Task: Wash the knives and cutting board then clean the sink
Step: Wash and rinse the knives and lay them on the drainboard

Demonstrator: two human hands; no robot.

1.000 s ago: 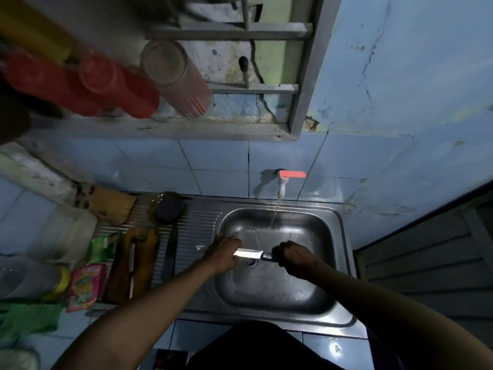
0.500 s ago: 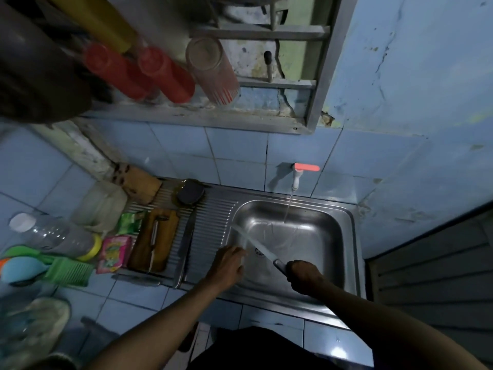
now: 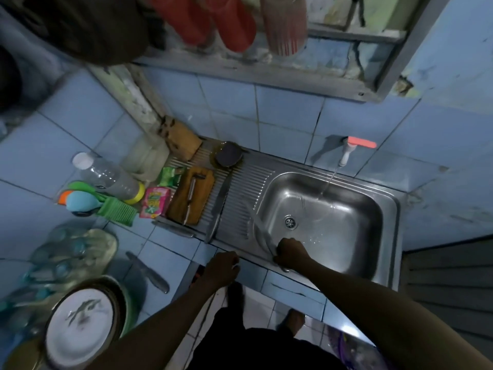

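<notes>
We see the right hand (image 3: 289, 251) at the near rim of the sink (image 3: 346, 247), low in the middle of the frame, its grip curled round the handle of a knife (image 3: 257, 222). The blade is blurred and points up and to the left, over the edge where the basin meets the ribbed draining board (image 3: 240, 198). The left hand (image 3: 222, 269) sits just left of it, off the front edge of the worktop (image 3: 170, 252), fingers loosely curled with nothing in them that we can make out.

Water runs in a thin stream from the tap (image 3: 346, 153) with the red lever on the tiled wall, falling into the basin to the right of the drain (image 3: 290, 222).

On the draining board, left of centre, lies a wooden cutting board (image 3: 202, 201) with a small knife (image 3: 190, 198) resting on top of it. A long knife (image 3: 217, 206) lies just to the right of the board, along the ribs. Another knife (image 3: 148, 271) lies on the tiled worktop in the lower left of the frame, well apart from the sink. A plate (image 3: 80, 324) sits in the lower left corner.
</notes>
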